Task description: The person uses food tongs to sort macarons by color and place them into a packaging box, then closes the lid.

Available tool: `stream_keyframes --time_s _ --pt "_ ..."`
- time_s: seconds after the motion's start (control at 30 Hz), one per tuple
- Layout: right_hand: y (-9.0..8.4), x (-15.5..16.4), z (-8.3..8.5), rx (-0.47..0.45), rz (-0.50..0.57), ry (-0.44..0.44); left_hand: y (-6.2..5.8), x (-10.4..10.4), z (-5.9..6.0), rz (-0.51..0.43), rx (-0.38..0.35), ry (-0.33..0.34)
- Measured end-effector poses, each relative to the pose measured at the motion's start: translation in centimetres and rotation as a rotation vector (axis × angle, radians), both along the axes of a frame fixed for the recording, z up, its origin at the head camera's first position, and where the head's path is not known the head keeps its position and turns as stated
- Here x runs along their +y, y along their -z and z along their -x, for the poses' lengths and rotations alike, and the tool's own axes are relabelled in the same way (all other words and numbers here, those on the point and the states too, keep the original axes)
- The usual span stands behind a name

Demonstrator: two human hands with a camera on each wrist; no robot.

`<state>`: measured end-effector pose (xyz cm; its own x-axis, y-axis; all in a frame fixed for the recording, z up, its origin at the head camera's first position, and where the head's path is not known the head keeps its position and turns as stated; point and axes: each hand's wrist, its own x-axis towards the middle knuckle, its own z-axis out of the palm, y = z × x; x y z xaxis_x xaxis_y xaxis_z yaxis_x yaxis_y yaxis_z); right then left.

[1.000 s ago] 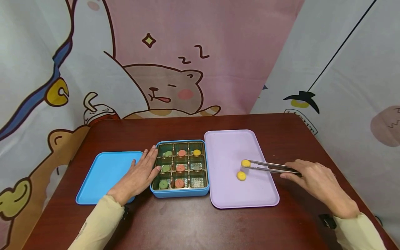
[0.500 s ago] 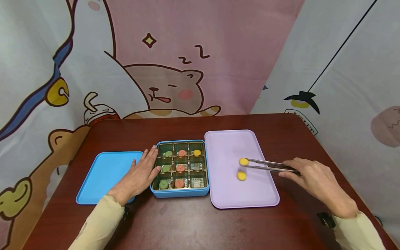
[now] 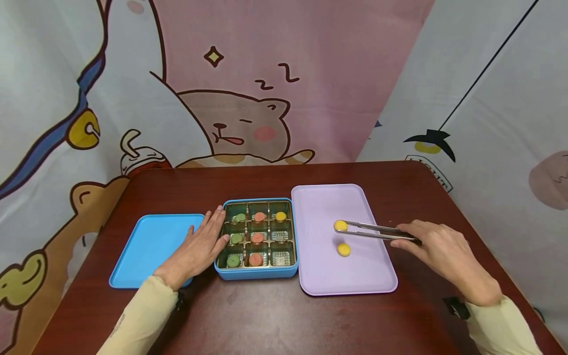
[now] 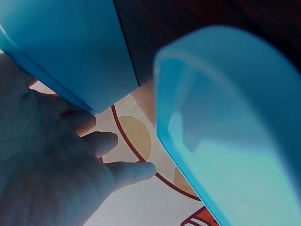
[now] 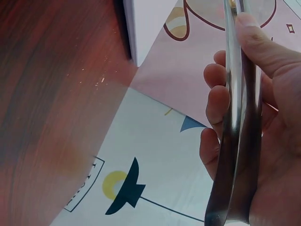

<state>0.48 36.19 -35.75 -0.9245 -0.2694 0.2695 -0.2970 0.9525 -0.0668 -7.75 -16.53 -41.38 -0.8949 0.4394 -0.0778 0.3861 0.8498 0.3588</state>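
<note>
Tongs (image 3: pixel 381 230) and the round yellow piece (image 3: pixel 340 225) between their tips sit nearer the blue box (image 3: pixel 262 274) than in the earlier frame, the right hand (image 3: pixel 437 259) gripping the handles. That piece is right of the box, over the lilac tray (image 3: pixel 328 278), with a second yellow piece (image 3: pixel 343 250) on the tray. Against the box's left side rests the left hand (image 3: pixel 194 251), fingers straight. Loosening the squeeze could drop the held piece; carrying it low might catch the box's rim, and pressing harder on the left could shove the box against the tray.
</note>
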Motion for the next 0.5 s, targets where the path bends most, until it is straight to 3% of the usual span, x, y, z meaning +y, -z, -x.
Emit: stream_keyframes --time_s 0.5 --pt "-0.5 -1.1 0.5 0.008 0.036 -0.026 -0.1 0.0 -0.1 -0.022 -0.014 -0.004"
